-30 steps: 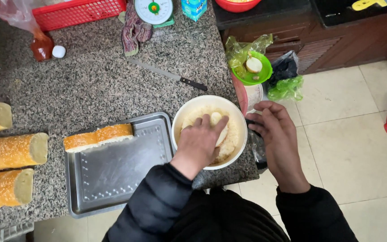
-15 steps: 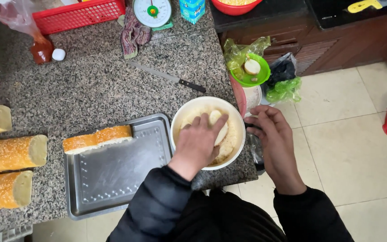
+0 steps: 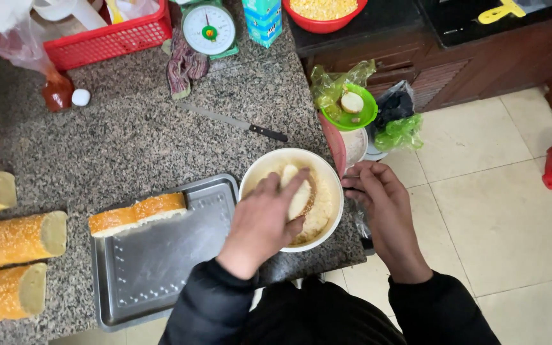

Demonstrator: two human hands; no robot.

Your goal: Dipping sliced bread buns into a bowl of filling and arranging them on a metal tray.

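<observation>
Head view, left hand [image 3: 260, 223] pressing bread piece [image 3: 298, 195] in white bowl [image 3: 263, 167], right hand [image 3: 378, 201] beside

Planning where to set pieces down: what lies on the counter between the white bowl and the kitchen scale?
In the head view, a knife lies on the granite between the white bowl and the kitchen scale.

— What is seen along the back of the granite counter [image 3: 129, 140]?
— A red basket [image 3: 107, 41], a green-dialled kitchen scale [image 3: 209, 29], and a black-handled knife [image 3: 234, 121] laid flat.

— And to the left?
— Three sesame-crusted bread lengths [image 3: 14, 239] are laid on the stone, well apart from a red bowl of yellow kernels [image 3: 324, 11].
</observation>
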